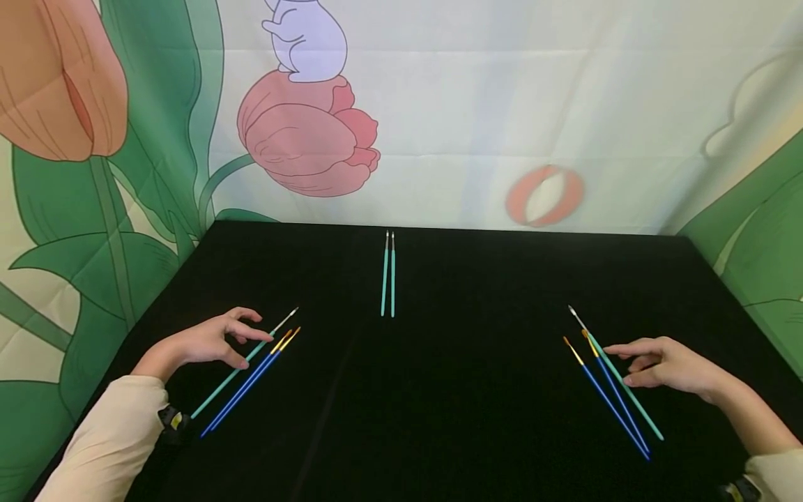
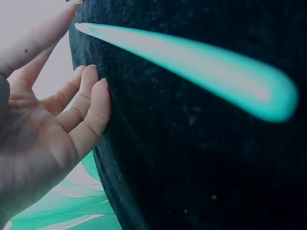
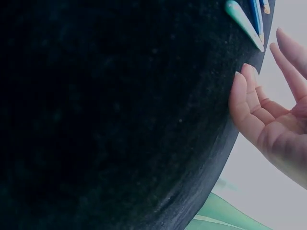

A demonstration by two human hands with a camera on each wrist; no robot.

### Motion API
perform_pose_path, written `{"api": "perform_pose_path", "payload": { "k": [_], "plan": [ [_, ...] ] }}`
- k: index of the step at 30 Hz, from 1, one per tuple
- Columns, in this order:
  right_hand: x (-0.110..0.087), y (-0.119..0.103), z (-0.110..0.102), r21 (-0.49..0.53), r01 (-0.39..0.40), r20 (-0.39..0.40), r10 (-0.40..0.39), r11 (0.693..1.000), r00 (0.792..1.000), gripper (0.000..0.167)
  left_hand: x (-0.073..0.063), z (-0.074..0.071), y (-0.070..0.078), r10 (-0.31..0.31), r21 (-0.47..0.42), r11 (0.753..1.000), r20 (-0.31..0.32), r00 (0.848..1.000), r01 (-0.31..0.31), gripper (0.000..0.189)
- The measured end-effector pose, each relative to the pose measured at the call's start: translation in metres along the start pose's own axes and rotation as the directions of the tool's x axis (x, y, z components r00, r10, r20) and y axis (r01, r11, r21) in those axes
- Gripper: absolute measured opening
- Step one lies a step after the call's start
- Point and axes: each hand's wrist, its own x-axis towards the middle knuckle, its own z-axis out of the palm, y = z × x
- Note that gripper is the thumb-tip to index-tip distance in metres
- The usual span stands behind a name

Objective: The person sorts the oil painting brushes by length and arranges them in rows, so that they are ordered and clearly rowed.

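A person's left hand (image 1: 222, 340) and right hand (image 1: 668, 364) are poised at opposite sides of a black cloth-covered bench (image 1: 464, 390), thumb and forefinger parted on each, neither closed around anything. Under the left fingertips lies a slim turquoise-handled paintbrush with a silver ferrule (image 1: 219, 388); whether skin meets handle cannot be told. Just beside it, toward the middle, run two slender blue-handled paintbrushes with gold ferrules and brown bristles (image 1: 245, 391). At right, a matching turquoise brush with a pale tip (image 1: 640, 406) lies alongside the fingertips, appearing to overlap the bristle end of the nearer of two blue brushes with gold ferrules (image 1: 608, 402).

That overlap looks the likeliest trouble spot: lifting or sliding the turquoise brush could drag its blue neighbor askew. At left, the close spacing could let a wide pinch catch a blue handle too. The left thumb and forefinger sit at different points along the handle, so an uneven squeeze could swivel it. A pair of turquoise-handled brushes (image 1: 393, 282) lies near the far edge, where a careless nudge could splay them.
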Motion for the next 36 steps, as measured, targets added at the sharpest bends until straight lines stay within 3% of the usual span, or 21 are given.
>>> {"api": "perform_pose_path", "payload": {
  "k": [3, 6, 10, 15, 18, 20, 23, 25, 27, 30, 32, 36],
  "plan": [
    [0.001, 0.0, 0.002, -0.072, 0.011, -0.008, -0.012, 0.997, 1.0, 0.056, 0.0, 0.001, 0.0, 0.001, 0.012, 1.0, -0.002, 1.0, -0.001, 0.047],
    [-0.002, -0.015, 0.008, -0.138, -0.011, -0.042, 0.005, 0.99, 0.999, 0.053, 0.001, 0.001, 0.0, 0.001, 0.019, 1.0, -0.01, 1.0, -0.001, 0.046],
    [-0.011, -0.061, 0.022, -0.199, -0.005, -0.074, -0.01, 0.98, 0.997, 0.046, 0.002, 0.001, 0.0, -0.005, 0.024, 1.0, -0.02, 1.0, 0.006, 0.046],
    [-0.025, -0.119, 0.039, -0.14, 0.037, -0.074, -0.047, 0.989, 0.996, 0.043, 0.003, 0.002, -0.002, 0.0, 0.039, 0.999, -0.035, 0.999, 0.002, 0.046],
    [-0.026, -0.121, 0.04, -0.125, 0.048, -0.086, -0.059, 0.991, 0.995, 0.038, 0.003, 0.002, -0.003, 0.006, 0.035, 0.999, -0.045, 0.999, -0.005, 0.046],
    [-0.024, -0.111, 0.038, -0.133, 0.091, -0.091, -0.103, 0.987, 0.99, 0.033, 0.003, 0.002, -0.003, 0.011, 0.027, 1.0, -0.052, 0.999, -0.009, 0.046],
    [-0.022, -0.106, 0.037, -0.151, 0.048, -0.104, -0.064, 0.987, 0.993, 0.035, 0.003, 0.002, -0.005, 0.024, 0.028, 0.999, -0.073, 0.997, -0.022, 0.044],
    [-0.015, -0.08, 0.031, -0.122, 0.025, -0.11, -0.039, 0.992, 0.993, 0.036, 0.003, 0.002, -0.005, 0.033, 0.034, 0.999, -0.085, 0.996, -0.03, 0.043],
    [-0.016, -0.091, 0.033, -0.117, -0.035, -0.112, 0.021, 0.992, 0.994, 0.04, 0.004, 0.002, -0.006, 0.042, 0.045, 0.998, -0.093, 0.995, -0.038, 0.042],
    [-0.018, -0.098, 0.035, -0.128, -0.013, -0.107, -0.001, 0.992, 0.994, 0.038, 0.005, 0.003, -0.006, 0.049, 0.055, 0.998, -0.097, 0.994, -0.044, 0.041],
    [-0.025, -0.129, 0.043, -0.156, -0.009, -0.1, -0.007, 0.988, 0.995, 0.039, 0.006, 0.004, -0.005, 0.052, 0.07, 0.997, -0.105, 0.993, -0.045, 0.041],
    [-0.026, -0.139, 0.044, -0.16, -0.033, -0.103, 0.016, 0.987, 0.995, 0.042, 0.008, 0.007, -0.004, 0.061, 0.097, 0.994, -0.133, 0.989, -0.048, 0.042]
  ]
}}
